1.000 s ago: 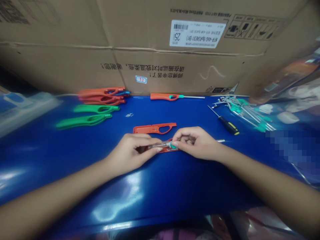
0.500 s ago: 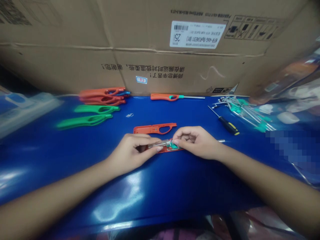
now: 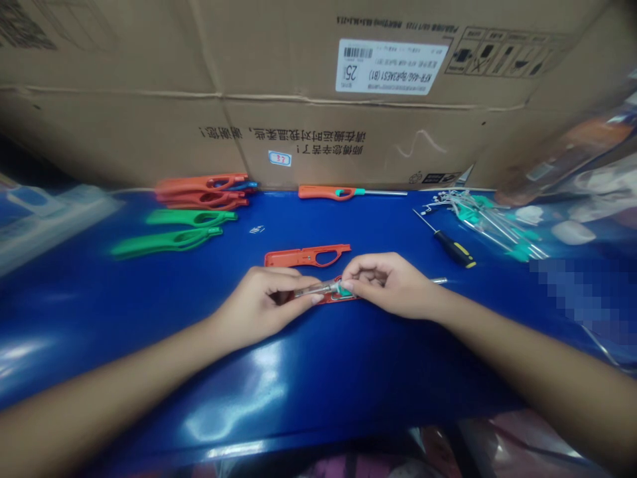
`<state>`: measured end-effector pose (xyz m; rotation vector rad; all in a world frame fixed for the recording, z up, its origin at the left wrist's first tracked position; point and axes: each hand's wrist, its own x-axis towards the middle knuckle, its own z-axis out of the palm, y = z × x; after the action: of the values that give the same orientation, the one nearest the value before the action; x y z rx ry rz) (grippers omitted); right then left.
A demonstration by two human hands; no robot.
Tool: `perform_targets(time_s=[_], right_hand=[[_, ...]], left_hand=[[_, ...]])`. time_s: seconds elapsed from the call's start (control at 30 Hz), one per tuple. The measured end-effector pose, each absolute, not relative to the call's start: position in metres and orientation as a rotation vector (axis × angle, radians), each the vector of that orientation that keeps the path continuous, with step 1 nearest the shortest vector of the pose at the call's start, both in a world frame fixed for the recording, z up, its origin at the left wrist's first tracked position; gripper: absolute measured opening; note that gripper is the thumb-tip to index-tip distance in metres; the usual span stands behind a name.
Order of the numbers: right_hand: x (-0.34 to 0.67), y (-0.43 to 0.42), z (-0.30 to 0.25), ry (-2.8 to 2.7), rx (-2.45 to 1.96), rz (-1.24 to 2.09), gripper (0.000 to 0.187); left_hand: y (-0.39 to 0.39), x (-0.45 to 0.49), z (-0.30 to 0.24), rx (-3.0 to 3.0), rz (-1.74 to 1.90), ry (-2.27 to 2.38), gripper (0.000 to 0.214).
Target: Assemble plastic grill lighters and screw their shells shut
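Note:
My left hand (image 3: pixel 261 302) and my right hand (image 3: pixel 391 282) meet at the middle of the blue table (image 3: pixel 149 312). Both pinch a clear lighter insert with a teal piece (image 3: pixel 323 289), which rests in an orange lighter shell half (image 3: pixel 336 297) lying under the fingers. A thin metal tube (image 3: pixel 438 280) sticks out to the right past my right hand. Just behind the hands lies a second orange shell half (image 3: pixel 308 255).
At the back left lie orange shells (image 3: pixel 202 189) and green shells (image 3: pixel 169 239). An assembled orange lighter (image 3: pixel 343 192) rests by the cardboard box (image 3: pixel 298 93). A screwdriver (image 3: pixel 450 245) and a pile of teal-and-metal inserts (image 3: pixel 490 222) sit right.
My right hand's fingers shifted slightly left along the insert, covering more of the teal piece. The left hand and everything else kept still.

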<state>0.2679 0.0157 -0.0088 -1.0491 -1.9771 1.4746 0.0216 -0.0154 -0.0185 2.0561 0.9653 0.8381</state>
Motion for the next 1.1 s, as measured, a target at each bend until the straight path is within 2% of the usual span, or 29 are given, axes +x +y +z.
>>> perform_targets(time_s=[1.1], right_hand=[[0.2673, 0.0156, -0.0122, -1.967, -1.065, 1.487, 0.018]], left_hand=[[-0.0144, 0.0210, -0.0188, 1.992, 0.830, 1.032, 0.022]])
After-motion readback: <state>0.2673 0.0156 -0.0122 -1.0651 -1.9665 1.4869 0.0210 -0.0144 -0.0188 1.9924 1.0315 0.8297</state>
